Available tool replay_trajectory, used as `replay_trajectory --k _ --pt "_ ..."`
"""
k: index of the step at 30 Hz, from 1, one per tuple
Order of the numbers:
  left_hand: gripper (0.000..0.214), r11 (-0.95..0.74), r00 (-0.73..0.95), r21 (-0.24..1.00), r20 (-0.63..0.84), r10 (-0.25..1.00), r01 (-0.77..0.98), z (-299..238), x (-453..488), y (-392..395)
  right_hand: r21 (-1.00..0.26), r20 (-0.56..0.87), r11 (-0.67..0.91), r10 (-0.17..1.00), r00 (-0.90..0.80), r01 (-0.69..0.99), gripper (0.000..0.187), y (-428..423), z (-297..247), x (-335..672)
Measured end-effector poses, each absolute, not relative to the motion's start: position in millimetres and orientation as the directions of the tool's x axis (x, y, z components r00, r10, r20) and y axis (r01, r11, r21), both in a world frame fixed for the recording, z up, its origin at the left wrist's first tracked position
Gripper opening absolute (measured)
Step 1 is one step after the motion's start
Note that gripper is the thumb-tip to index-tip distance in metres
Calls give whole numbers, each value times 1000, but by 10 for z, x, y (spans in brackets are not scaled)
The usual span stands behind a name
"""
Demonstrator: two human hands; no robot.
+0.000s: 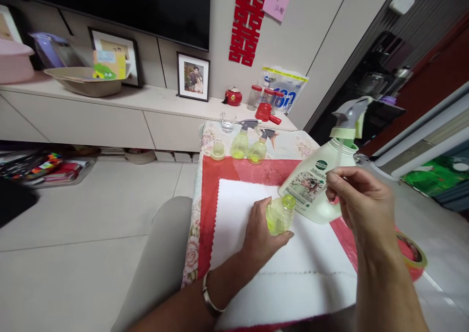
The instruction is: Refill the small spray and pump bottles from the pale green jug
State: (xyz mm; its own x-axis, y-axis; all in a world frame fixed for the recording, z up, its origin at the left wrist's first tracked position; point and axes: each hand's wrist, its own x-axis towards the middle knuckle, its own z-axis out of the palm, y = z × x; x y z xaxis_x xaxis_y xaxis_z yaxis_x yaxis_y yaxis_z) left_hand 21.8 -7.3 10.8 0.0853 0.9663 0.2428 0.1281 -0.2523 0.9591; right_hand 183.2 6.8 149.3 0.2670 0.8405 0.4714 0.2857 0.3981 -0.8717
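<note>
In the head view my left hand (258,229) is wrapped round a small clear yellow-green bottle (280,215), tilted, its threaded mouth uncapped. My right hand (361,195) pinches the thin clear tube of a grey trigger spray head (348,117). The spray head, with its pale green collar, points up above my fingers. Behind the tube leans a large pale green bottle (309,185) with a printed label and an uncapped neck. Two small spray bottles with grey triggers, one on the left (240,143) and one on the right (257,150), stand farther back beside a pale green cap (217,151).
A white sheet (238,254) lies over red cloth on the flowered table cover. At the table's far edge sits a glass cup (227,121). Jars, a red pot (233,96) and picture frames line the cabinet. A round red container (412,256) is at the right.
</note>
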Motion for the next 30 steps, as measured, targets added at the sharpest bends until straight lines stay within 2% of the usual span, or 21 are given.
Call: replay_trajectory --k 6,19,30 --pt "88 -225 194 969 203 960 102 48 256 -66 -880 465 405 839 282 248 32 -167 1438 1718" --pt "90 -281 243 952 245 939 123 -31 236 -44 -907 380 305 889 256 290 30 -209 922 1652" --pt "105 -331 287 921 267 920 203 -18 209 -45 -884 434 365 873 222 294 24 -253 680 1626"
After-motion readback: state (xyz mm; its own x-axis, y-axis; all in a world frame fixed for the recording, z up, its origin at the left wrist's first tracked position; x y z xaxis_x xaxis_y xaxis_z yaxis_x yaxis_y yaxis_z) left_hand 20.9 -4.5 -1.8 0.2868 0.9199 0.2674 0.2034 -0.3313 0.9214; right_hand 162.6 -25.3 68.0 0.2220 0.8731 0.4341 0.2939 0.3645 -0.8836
